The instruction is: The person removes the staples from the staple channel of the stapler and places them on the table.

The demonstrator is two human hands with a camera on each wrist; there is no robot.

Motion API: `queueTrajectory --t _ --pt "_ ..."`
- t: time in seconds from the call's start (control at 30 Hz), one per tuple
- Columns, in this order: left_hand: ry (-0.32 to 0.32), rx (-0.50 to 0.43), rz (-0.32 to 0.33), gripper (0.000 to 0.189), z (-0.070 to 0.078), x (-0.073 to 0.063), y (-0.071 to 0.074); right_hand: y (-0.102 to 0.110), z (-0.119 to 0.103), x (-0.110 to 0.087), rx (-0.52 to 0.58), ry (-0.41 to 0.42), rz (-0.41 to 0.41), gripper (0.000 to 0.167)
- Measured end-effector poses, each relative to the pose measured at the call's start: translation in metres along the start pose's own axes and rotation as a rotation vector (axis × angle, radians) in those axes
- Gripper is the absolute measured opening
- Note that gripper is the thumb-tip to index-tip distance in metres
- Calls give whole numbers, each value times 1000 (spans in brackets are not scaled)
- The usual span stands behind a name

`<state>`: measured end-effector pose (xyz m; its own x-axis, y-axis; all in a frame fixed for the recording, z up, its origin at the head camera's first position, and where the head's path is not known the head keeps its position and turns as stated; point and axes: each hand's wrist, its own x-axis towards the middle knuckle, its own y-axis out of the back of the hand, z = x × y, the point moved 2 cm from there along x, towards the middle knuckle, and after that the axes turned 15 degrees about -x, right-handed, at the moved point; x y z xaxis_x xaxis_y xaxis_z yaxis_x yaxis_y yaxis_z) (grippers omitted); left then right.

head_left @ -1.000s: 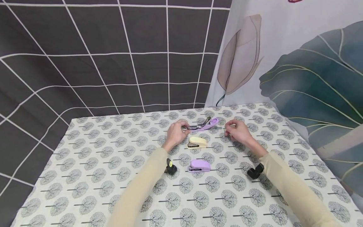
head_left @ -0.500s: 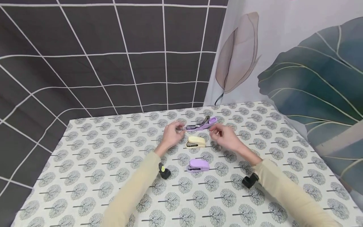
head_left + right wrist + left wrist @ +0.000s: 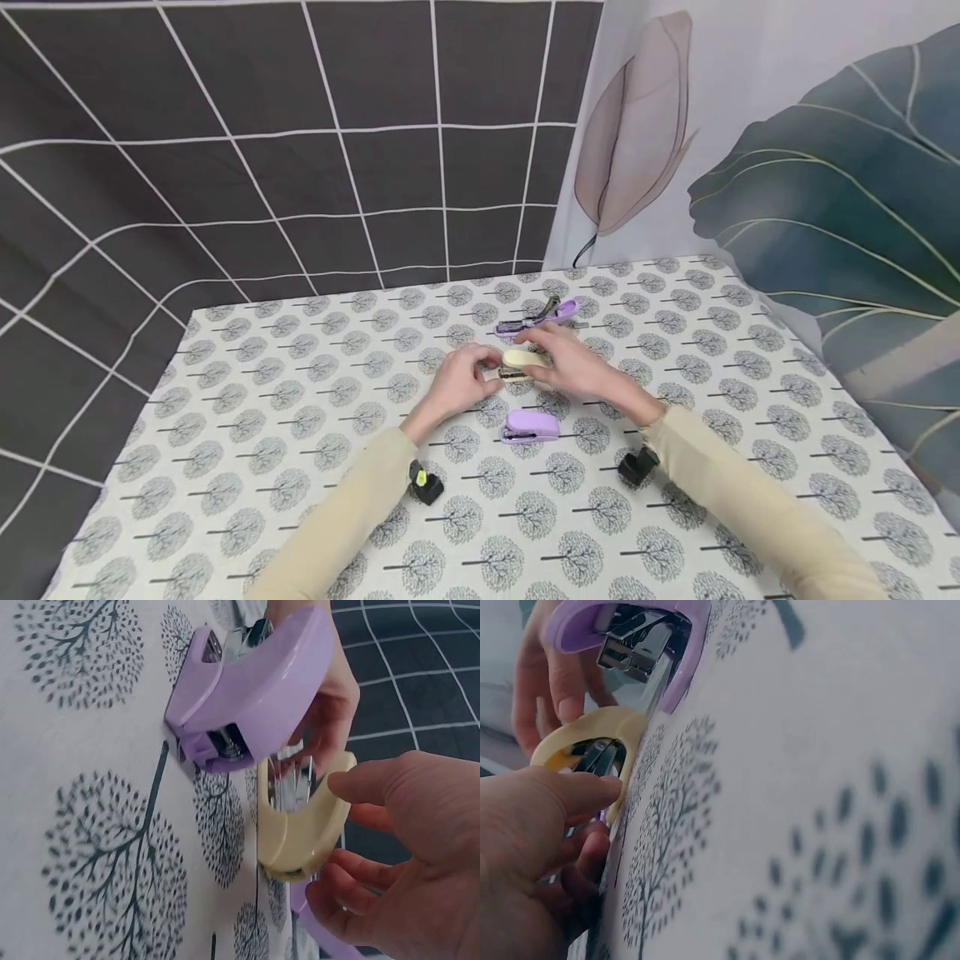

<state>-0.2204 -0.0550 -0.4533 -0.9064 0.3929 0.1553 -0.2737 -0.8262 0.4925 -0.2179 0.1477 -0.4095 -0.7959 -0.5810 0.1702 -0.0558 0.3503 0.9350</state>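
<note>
Just below the centre of the head view and a little to its right, the yellow stapler (image 3: pixel 522 358) sits on the tree-patterned cloth (image 3: pixel 187 467) between two hands. From its right side comes the right hand (image 3: pixel 573 362), thumb and fingers set about the stapler's rear and upper lever — a light hold, by the look of it. At its left end is the left hand (image 3: pixel 455 385), fingers bent, thumb by the narrow front of the base; whether it pinches there or merely touches, I cannot tell. The hands do not appear to touch each other.

Lower in the frame, the nearer purple stapler (image 3: pixel 532 421) lies untouched; just above the yellow one, the far purple stapler (image 3: pixel 564 311) has its top folded back.

The yellow stapler should be light but stiff — a smooth shell, probably plastic, over metal workings, so a little slippery and hardly fragile. Its lever probably gives on a spring, and a squeeze from top to bottom could drive out a staple. A safer hold would be across the two sides near the rear, or low on the base, with fingers clear of the metal front.
</note>
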Motion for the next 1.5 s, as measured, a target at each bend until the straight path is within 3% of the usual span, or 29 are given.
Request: queueTrajectory --t 0.17,0.57,0.77,1.2,1.5 --pt "-14 67 29 33 -1 3 -4 -3 -3 6 -23 4 -37 44" --pt "1 68 18 29 0 3 -4 -6 -10 11 -33 -19 -75 39" --pt "-25 75 17 28 1 4 -5 -7 -12 12 -50 -15 -55 39" --pt "-9 89 34 27 3 0 -5 -11 -13 11 -54 44 26 38" --pt "-2 110 46 27 4 0 -7 -12 -12 7 -52 22 37 37"
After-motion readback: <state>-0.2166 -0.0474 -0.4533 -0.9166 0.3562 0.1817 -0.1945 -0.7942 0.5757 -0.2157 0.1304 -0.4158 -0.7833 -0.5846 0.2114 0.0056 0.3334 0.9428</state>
